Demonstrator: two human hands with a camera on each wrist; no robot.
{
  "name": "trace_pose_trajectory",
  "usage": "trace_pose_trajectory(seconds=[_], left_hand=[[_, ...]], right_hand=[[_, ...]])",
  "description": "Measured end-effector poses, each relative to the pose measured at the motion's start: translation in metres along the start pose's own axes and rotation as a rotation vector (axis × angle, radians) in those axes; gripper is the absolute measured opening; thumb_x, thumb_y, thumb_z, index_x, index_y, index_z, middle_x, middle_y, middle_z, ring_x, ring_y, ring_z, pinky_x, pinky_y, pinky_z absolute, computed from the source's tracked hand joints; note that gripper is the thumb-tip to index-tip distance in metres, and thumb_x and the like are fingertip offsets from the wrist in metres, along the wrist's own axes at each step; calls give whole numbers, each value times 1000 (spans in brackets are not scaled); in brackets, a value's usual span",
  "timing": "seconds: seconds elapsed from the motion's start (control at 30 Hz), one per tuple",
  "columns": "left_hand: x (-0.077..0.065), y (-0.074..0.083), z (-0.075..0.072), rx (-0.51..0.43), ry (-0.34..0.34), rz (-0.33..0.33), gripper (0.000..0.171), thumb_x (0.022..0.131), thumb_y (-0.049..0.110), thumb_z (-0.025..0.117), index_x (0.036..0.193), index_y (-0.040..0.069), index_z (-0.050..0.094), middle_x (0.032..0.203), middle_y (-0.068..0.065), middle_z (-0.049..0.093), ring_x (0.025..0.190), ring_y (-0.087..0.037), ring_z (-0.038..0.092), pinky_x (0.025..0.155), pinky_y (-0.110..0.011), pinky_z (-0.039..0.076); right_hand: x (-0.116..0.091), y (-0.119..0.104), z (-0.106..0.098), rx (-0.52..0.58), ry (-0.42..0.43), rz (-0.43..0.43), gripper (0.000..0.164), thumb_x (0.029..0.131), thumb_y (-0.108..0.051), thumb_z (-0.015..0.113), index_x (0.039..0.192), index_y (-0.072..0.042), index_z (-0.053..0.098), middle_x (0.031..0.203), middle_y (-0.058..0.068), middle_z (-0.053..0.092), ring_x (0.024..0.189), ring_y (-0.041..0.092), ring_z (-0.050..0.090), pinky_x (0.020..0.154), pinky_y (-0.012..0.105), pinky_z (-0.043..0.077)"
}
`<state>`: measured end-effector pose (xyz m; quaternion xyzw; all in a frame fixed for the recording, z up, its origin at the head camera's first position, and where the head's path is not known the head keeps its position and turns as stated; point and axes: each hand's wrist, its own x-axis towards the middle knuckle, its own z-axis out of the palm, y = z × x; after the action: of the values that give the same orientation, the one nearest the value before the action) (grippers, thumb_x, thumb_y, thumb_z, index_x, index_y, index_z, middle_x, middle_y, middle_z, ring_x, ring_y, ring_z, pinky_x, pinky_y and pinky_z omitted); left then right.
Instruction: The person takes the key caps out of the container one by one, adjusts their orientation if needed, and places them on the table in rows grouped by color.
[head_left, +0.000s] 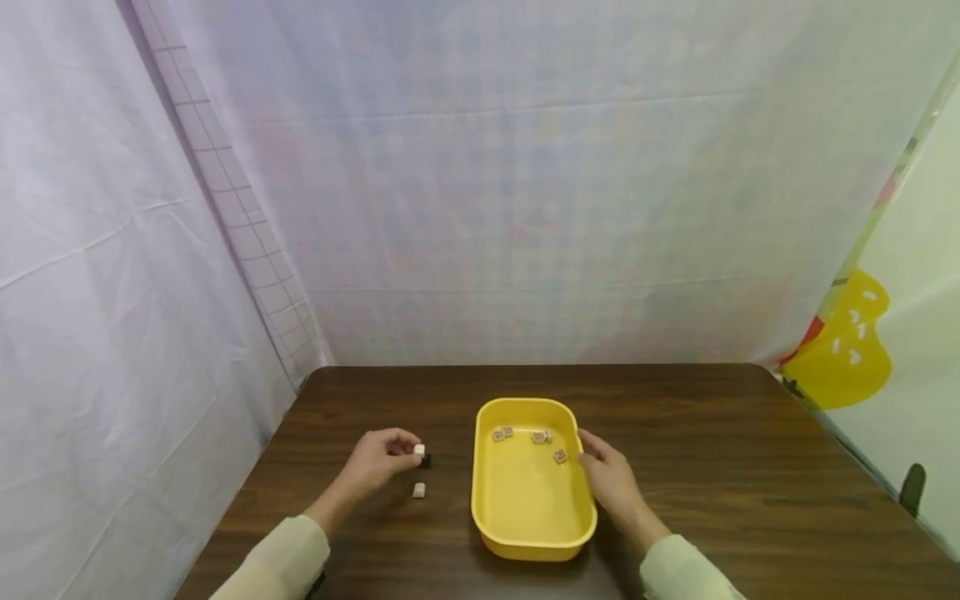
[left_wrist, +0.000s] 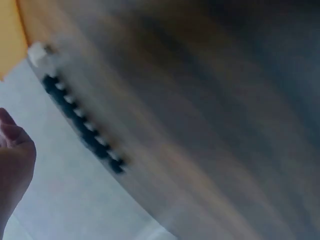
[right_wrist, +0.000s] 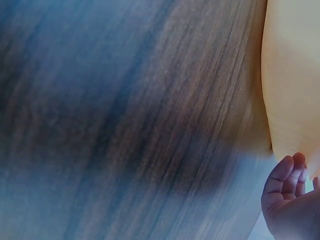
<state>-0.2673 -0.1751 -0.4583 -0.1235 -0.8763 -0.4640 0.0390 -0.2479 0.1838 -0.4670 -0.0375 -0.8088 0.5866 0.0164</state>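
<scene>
At the left of the table, my left hand (head_left: 382, 457) pinches a small white keycap (head_left: 419, 450) between thumb and fingertips. Something small and black (head_left: 426, 460) sits right beside it. A second white keycap (head_left: 419, 491) lies closer to me on the wood. In the left wrist view, a blurred black strip (left_wrist: 82, 122) with regular bumps shows. My right hand (head_left: 613, 481) grips the right rim of a yellow tray (head_left: 532, 552), fingers against its outer wall in the right wrist view. Inside lie several small beige pieces (head_left: 560, 456) with dark markings, toward the far end.
The dark wood-grain table (head_left: 720, 467) extends around the tray. White sheets (head_left: 525, 208) hang behind the table and along the left. At the right, a yellow printed shape (head_left: 840, 350) shows on a pale cloth.
</scene>
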Motion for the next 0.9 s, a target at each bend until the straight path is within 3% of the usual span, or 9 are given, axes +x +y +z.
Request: trace_pose_trajectory(seconds=[0.1, 0.23, 0.4, 0.9], left_hand=[[-9, -11, -8, 54, -19, 9, 16, 82, 10, 79, 96, 3, 73, 83, 1, 67, 76, -14, 61, 68, -28, 51], [-17, -25, -13, 97, -107, 17, 16, 82, 10, 79, 95, 3, 72, 81, 1, 66, 73, -13, 60, 65, -27, 50], [-20, -34, -11, 138, -187, 83, 13, 81, 7, 80, 90, 4, 71, 77, 3, 65, 69, -8, 58, 61, -23, 48], [-22, -36, -5, 137, -194, 89, 15, 76, 0, 80, 87, 4, 70, 76, 2, 63, 68, -9, 57, 60, -23, 47]], right_hand=[[0, -1, 0, -3, 1, -2, 50, 98, -8, 47, 147, 4, 42, 135, 32, 51, 110, 34, 60, 85, 37, 52], [0, 0, -1, -2, -1, 0, 50, 98, -8, 47, 147, 3, 42, 135, 33, 51, 111, 35, 60, 87, 38, 51], [1, 1, -2, -7, 2, 5, 50, 98, -8, 48, 147, 3, 42, 132, 32, 54, 110, 34, 60, 86, 37, 52], [2, 2, 0, -10, -6, 23, 51, 99, -10, 48, 148, 2, 41, 134, 32, 53, 112, 35, 59, 89, 39, 51]])
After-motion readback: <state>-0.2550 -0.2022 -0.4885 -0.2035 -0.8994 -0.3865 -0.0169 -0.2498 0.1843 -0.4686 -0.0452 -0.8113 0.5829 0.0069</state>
